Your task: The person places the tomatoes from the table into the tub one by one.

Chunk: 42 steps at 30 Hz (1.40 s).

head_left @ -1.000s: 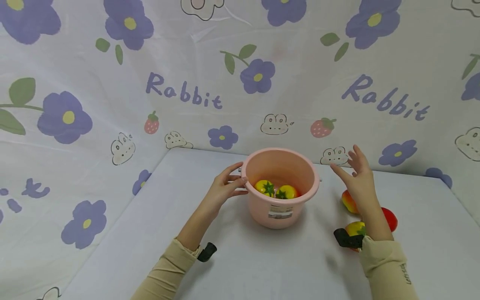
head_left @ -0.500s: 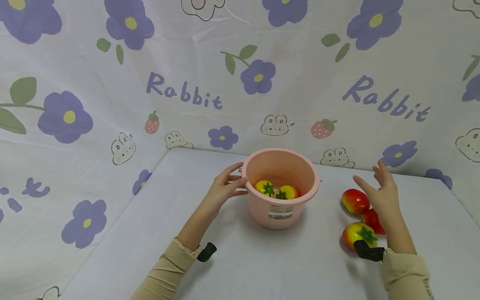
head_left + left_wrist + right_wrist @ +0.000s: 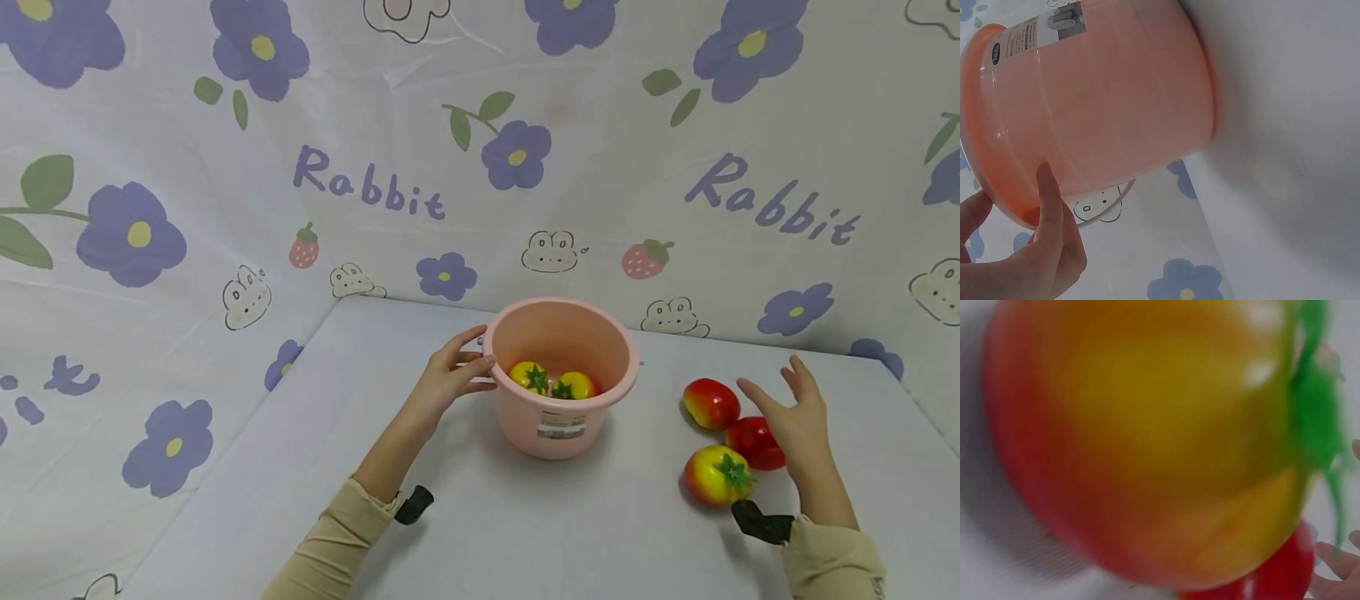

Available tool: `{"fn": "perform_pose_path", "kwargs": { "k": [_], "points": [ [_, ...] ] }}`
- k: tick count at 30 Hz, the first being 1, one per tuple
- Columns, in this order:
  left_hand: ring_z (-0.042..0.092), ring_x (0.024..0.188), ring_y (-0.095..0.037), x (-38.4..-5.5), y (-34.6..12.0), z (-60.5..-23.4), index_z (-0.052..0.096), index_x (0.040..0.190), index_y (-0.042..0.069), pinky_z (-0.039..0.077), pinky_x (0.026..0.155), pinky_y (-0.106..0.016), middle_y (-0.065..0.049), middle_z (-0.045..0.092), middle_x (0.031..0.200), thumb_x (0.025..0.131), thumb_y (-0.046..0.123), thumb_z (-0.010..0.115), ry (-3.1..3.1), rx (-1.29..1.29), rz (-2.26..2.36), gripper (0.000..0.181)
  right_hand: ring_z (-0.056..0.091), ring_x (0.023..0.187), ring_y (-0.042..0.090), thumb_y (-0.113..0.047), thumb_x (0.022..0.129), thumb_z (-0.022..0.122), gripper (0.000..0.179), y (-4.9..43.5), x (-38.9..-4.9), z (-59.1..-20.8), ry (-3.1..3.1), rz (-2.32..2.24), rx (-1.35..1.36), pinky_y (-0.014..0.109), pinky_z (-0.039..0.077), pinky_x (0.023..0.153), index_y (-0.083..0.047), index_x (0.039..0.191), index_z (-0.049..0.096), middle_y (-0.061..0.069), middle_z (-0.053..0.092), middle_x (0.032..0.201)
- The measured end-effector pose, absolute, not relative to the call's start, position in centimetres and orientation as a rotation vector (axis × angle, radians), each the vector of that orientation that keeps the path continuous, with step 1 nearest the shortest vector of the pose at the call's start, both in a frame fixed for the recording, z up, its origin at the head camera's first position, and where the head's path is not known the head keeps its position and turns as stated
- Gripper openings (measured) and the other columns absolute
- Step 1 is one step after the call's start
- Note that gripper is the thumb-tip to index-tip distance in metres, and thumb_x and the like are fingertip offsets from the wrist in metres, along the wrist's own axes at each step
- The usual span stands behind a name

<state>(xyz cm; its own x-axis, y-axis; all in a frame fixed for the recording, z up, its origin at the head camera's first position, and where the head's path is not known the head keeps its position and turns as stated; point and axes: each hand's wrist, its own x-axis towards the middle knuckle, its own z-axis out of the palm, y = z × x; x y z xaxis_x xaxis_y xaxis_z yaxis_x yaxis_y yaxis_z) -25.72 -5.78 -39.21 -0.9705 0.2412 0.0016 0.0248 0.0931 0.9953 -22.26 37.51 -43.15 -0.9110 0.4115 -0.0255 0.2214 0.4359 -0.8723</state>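
Observation:
My left hand (image 3: 442, 379) holds the rim of a pink bucket (image 3: 517, 421) at its left side. In the left wrist view the thumb sits at the rim and the fingers lie against the outer wall (image 3: 1116, 100). Two yellow tomatoes (image 3: 573, 385) with green leafy tops rest inside the bucket. To the right, my right hand (image 3: 802, 421) hovers with spread fingers and nothing in them. Beside it lie a yellow-red tomato (image 3: 708, 475), a red fruit (image 3: 757, 443) and a red-yellow fruit (image 3: 711, 404). The tomato fills most of the right wrist view, blurred.
A white table (image 3: 600, 533) bears everything. Behind and to the left hangs a white cloth (image 3: 480, 225) printed with purple flowers and rabbits. The bucket's thin handle (image 3: 1113, 206) hangs on its far side in the left wrist view. Black straps (image 3: 761, 523) sit at both wrists.
My right hand has moved right and nearer to me, uncovering the fruits on the table. The left hand and the bucket have stayed in place.

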Motion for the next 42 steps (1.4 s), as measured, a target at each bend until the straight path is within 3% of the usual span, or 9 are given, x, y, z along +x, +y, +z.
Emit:
{"fn": "perform_pose_path", "kwargs": {
  "k": [13,27,35,42],
  "points": [
    [0.067,0.105,-0.022,-25.8,-5.7,-39.1,0.044,0.146,0.025,0.058,0.092,-0.038,-0.017,0.057,0.128,0.095,0.024,0.063,2.186,0.258,1.999,0.054,0.0,0.151,0.043,-0.043,0.096,0.054,0.092,39.4,-22.1,-46.0,-2.491,1.572,-0.714,0.066,0.013,0.118,-0.016,0.157,-0.009,0.019,-0.001,0.163],
    [0.067,0.104,-0.021,-25.7,-5.9,-39.0,0.044,0.146,0.025,0.057,0.094,-0.041,-0.016,0.056,0.129,0.095,0.023,0.063,2.155,0.298,2.018,0.054,0.005,0.153,0.031,-0.042,0.096,0.056,0.088,39.1,-21.8,-47.0,-2.365,1.692,-0.787,0.05,0.013,0.124,-0.028,0.157,-0.005,0.008,0.002,0.165],
    [0.067,0.103,-0.021,-25.6,-5.9,-39.0,0.044,0.146,0.024,0.058,0.093,-0.04,-0.017,0.057,0.129,0.096,0.022,0.062,2.163,0.283,2.007,0.053,0.008,0.154,0.026,-0.038,0.096,0.057,0.081,38.8,-21.6,-47.2,-2.268,1.691,-0.797,0.048,0.015,0.124,-0.039,0.155,0.001,-0.003,0.006,0.166],
    [0.068,0.103,-0.023,-25.5,-6.1,-39.1,0.043,0.146,0.024,0.057,0.094,-0.042,-0.019,0.056,0.129,0.096,0.022,0.062,2.183,0.274,1.993,0.054,0.013,0.154,0.021,-0.036,0.096,0.059,0.079,38.6,-21.6,-46.5,-2.228,1.668,-0.739,0.048,0.019,0.123,-0.041,0.155,0.007,-0.007,0.012,0.165]
  ]
}}
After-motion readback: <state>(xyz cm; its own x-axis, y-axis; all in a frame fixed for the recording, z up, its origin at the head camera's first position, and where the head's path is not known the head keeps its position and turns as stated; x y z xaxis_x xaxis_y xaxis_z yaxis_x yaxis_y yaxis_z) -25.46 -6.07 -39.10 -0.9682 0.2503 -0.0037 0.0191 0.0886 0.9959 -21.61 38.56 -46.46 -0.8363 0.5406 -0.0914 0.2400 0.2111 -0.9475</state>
